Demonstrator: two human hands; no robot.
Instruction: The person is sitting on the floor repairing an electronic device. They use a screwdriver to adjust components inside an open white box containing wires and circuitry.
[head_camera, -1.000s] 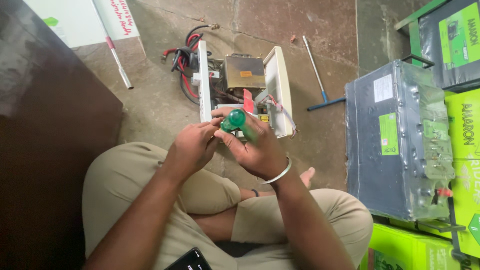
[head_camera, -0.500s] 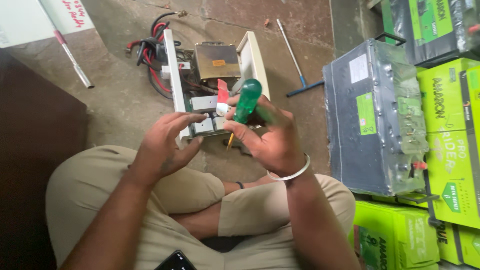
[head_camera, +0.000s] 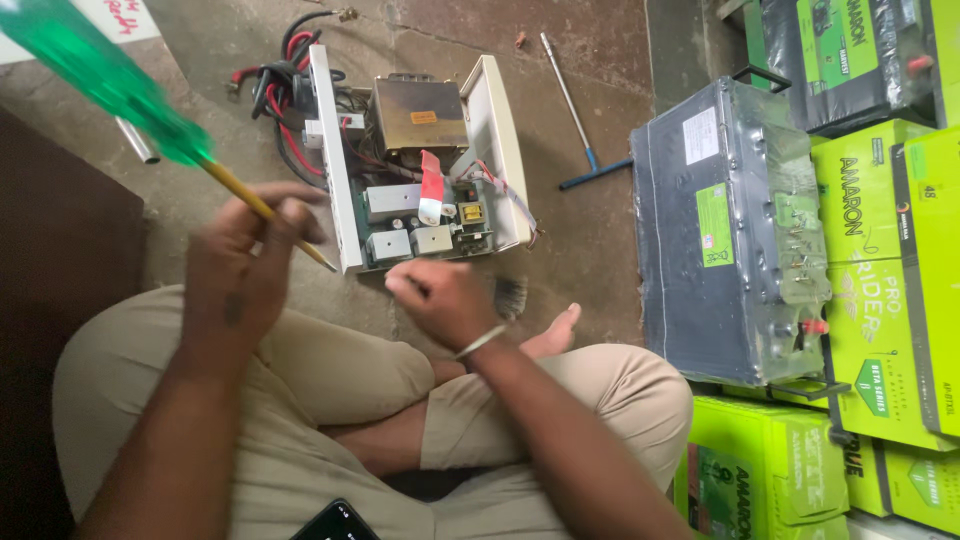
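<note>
Left hand (head_camera: 240, 275) grips a green-handled screwdriver with a yellow shaft (head_camera: 150, 125), tip just beside the opened white metal inverter casing (head_camera: 420, 170) on the concrete floor. Right hand (head_camera: 440, 300) seems closed on a small dark-bristled brush (head_camera: 510, 295) at the casing's near edge; short, light strokes would best spare the circuit boards.

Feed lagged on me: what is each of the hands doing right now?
Left hand: closed on the green-handled screwdriver, tip toward the open unit.
Right hand: closed on a small brush.
</note>
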